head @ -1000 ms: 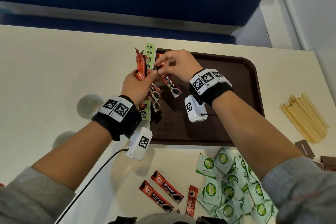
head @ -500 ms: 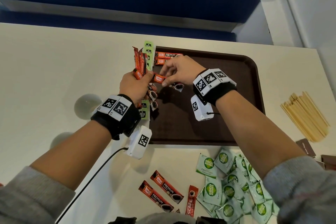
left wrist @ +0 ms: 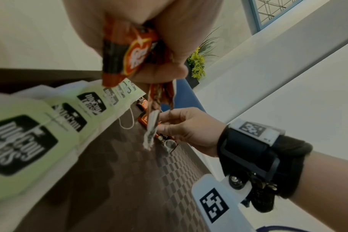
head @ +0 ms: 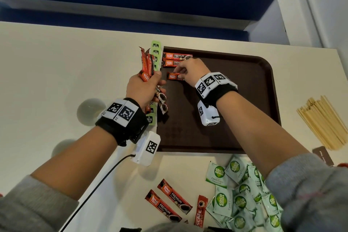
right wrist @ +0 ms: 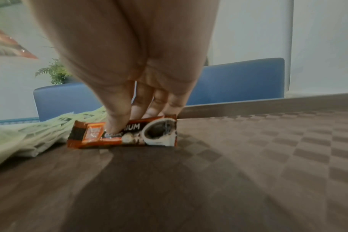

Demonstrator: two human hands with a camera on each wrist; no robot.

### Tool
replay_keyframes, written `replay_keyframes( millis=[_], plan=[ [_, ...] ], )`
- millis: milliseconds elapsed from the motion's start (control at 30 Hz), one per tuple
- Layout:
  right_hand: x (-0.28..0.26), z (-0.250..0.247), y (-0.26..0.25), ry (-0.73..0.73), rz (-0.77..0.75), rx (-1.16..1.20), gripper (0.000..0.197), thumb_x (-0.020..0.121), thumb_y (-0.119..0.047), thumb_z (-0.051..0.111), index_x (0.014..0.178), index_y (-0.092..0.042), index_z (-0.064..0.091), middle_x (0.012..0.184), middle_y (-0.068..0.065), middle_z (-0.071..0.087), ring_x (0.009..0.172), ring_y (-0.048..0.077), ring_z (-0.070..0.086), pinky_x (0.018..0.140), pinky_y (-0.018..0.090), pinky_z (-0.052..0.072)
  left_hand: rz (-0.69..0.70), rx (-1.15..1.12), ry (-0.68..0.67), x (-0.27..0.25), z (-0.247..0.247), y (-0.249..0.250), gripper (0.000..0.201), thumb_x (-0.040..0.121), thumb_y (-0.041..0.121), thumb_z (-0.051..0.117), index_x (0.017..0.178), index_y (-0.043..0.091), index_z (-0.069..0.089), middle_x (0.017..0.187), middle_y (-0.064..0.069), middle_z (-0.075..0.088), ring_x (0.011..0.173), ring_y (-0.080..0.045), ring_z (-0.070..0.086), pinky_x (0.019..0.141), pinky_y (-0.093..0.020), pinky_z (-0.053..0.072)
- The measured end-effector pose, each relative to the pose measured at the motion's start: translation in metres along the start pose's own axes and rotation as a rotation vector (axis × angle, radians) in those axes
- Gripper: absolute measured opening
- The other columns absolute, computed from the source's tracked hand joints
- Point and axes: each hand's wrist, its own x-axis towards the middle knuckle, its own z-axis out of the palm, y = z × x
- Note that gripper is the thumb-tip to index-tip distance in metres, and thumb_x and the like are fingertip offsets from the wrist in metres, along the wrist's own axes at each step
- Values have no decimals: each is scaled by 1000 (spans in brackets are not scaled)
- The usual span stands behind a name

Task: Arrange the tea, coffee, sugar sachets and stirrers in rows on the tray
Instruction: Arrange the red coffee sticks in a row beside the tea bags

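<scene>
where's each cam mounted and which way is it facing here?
Head: on the head, looking down at tray; both forearms, left hand, right hand.
Left wrist: along palm at gripped coffee sticks; right hand too.
Right wrist: low over tray, along fingers pinching coffee sachet.
Shared: that sachet, in all three.

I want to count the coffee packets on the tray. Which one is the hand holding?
The third coffee packet, nearest the person: the right hand pinches it on the tray. The two packets beyond it lie untouched.
</scene>
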Motion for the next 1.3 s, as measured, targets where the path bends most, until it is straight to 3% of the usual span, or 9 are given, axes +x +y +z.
replay_keyframes(
  millis=[200,400,1000,1300],
  plan=[
    [-2,6,3,174,-14,-38,17,84,-19,69,101,-20,72,110,2,61,102,17,58,89,32,49,6,8,-10,1,1,0,20,94,30,57,110,19,59,81,0,71,50,-3,63,39,-16,43],
    [-4,4,3,94,24,-76,28,79,-25,74,107,-23,70,112,3,63,105,18,58,88,30,45,9,15,-8,0,0,1,21,94,31,57,112,20,59,82,0,71,53,-4,64,39,-16,43],
    [6,8,-7,174,-14,-72,23,84,-22,69,107,-19,69,121,4,55,113,22,53,94,33,42,-4,-2,-23,1,-2,0,14,94,30,58,104,21,59,83,-2,70,57,-10,63,41,-16,44],
    [3,3,-6,233,-59,-8,24,84,-28,69,105,-16,69,110,4,59,104,18,55,90,30,45,-25,28,-26,3,0,-3,29,94,33,56,118,17,59,83,-1,71,64,-13,66,43,-19,45]
  ],
)
